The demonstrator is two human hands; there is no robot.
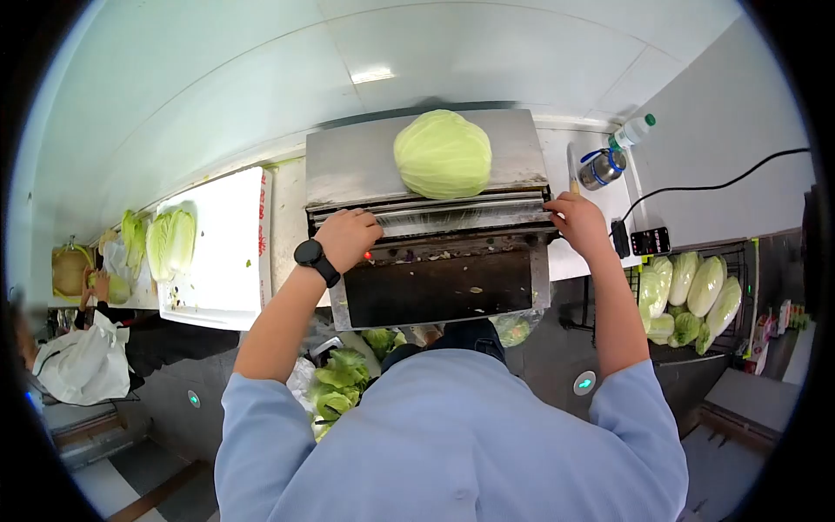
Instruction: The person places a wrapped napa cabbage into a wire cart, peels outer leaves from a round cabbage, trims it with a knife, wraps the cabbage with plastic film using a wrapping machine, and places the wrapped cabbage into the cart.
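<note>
A food-wrapping machine point(509, 143) stands before me with a steel top and a dark, debris-strewn plate point(435, 291) at its front. On its top rests a round pale green cabbage point(444, 155). Clear cling film point(465, 217) stretches across the machine's slot, just in front of the cabbage. My left hand point(348, 235), below a black watch point(316, 258), has its fingers closed at the film's left end. At the right end my right hand point(576, 222) pinches the film's edge. A knife point(572, 170) lies just beyond my right hand.
A steel flask point(602, 170), a plastic bottle point(633, 130) and a phone point(650, 241) are on the right. Wrapped Chinese cabbages point(700, 291) fill a rack there. More cabbages point(171, 242) lie by a white board point(222, 248) at left. Another person's hand point(100, 285) shows far left. Leafy greens point(339, 383) sit below.
</note>
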